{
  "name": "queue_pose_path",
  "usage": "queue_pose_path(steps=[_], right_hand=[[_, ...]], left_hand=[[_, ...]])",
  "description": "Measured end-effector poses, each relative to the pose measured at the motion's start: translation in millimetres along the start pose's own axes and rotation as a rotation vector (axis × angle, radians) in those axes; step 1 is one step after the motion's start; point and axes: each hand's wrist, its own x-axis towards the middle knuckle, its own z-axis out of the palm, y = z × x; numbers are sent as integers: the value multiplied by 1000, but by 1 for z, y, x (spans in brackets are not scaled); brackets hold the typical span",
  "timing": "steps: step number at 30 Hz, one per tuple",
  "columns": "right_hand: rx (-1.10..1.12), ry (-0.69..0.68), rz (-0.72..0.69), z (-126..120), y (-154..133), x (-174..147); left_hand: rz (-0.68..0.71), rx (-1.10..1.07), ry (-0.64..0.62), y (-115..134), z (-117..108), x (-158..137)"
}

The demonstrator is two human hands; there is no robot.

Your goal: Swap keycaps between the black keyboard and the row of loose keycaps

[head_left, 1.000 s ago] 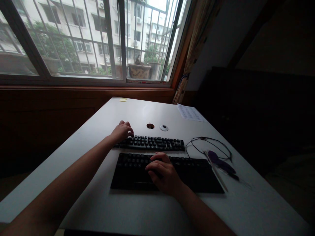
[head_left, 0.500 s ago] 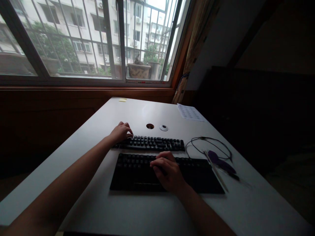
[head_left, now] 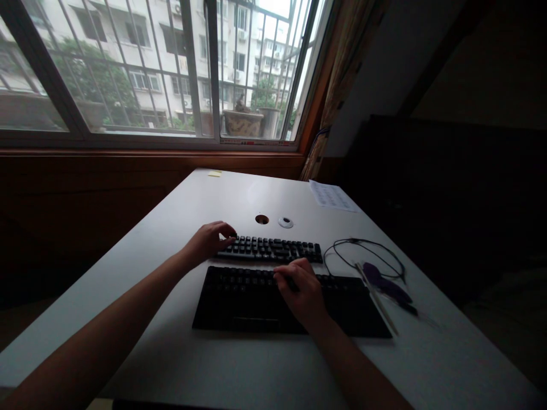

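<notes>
My left hand (head_left: 210, 239) is at the left end of several rows of black keycaps (head_left: 273, 248). Its thumb and forefinger close on a dark keycap (head_left: 233, 235) at the end of the back row. Nearer to me lies a wide black keyboard (head_left: 256, 316); caps show along its back rows, while its front part is too dark to make out. Over the middle of this keyboard is my right hand (head_left: 302, 293). The fingertips of that hand are pinched together near the back rows, and whatever they hold is hidden.
Right of the keyboard lie a thin pale stick (head_left: 380, 302), a dark purple object (head_left: 384, 282) and a looped black cable (head_left: 367, 242). Farther back on the white table (head_left: 239, 196) are a round cable hole (head_left: 262, 219), its ring cover (head_left: 286, 222), printed paper (head_left: 332, 196) and yellow notes (head_left: 215, 173).
My left hand has turned and lowered slightly, its fingertips shifting a little right along the keycaps. The right hand has moved slightly right above the keyboard, its fingers drawn closer together.
</notes>
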Motion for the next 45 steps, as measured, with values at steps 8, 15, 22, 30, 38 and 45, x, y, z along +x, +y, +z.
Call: queue_pose_path(steps=[8, 15, 22, 30, 38, 45], right_hand=[[26, -79, -61, 8, 1, 0], [75, -106, -107, 13, -6, -2], [109, -119, -128, 13, -9, -2], [146, -154, -191, 19, -12, -3], [78, -171, -222, 16, -17, -2], [110, -280, -13, 2, -30, -27]], left_hand=[[204, -275, -17, 54, 19, -47], [226, -303, -34, 69, 29, -57], [179, -288, -79, 76, 25, -62], [211, -300, -73, 78, 27, -67], [188, -254, -109, 80, 14, -70], [-25, -29, 111, 63, -6, -125]])
